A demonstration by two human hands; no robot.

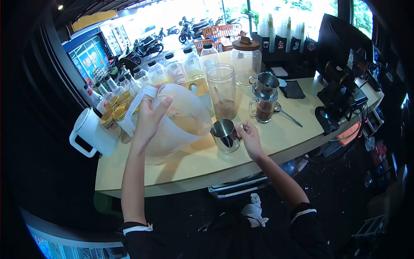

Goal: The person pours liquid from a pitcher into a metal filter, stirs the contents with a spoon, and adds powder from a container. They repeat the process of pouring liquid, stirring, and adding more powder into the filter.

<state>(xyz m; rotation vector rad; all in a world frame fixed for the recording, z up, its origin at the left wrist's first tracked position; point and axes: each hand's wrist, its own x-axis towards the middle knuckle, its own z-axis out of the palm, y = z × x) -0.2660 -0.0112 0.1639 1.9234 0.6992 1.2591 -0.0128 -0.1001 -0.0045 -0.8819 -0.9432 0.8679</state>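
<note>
My left hand (pixel 153 114) is wrapped round the handle of a large translucent plastic pitcher (pixel 181 138), which tilts to the right with its lip close to a steel milk jug (pixel 227 140). My right hand (pixel 250 140) grips the jug's handle; the jug stands upright near the counter's front edge. Just behind it is a tall clear jar (pixel 222 97) with brown contents and a utensil inside. To the right, a metal drip filter (pixel 265 84) sits on a glass mug (pixel 263 110) of brown liquid, with a spoon (pixel 289 115) beside it.
A white jug (pixel 95 131) and gold-lidded jars (pixel 113 114) stand on the left of the wooden counter (pixel 181 175). Clear bottles (pixel 174 71) line the back, with a wooden-lidded glass jar (pixel 246 62). Stacked cups (pixel 284 34) and a dark monitor (pixel 345 47) are at the right.
</note>
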